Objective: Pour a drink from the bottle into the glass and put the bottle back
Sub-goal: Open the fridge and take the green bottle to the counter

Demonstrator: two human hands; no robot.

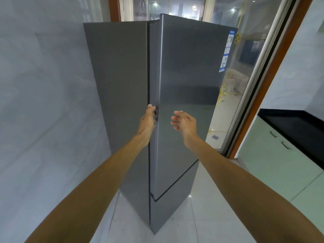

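Both forearms (108, 172) reach toward the grey fridge (119, 85). Fingers of the left hand (149, 118) are hooked round the edge of the upper door (189, 76), which is cracked ajar. Just beside it, the right hand (182, 121) hovers loose-fingered, holding nothing. Can't tell where the bottle is.

A wall (43, 102) stands left of the fridge (189, 76), a glass door (245, 85) behind it, and a counter (298, 127) well to its right.

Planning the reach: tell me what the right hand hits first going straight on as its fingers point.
Probably the fridge door, by the edge that the left hand grips; how far the right hand is from it is unclear.
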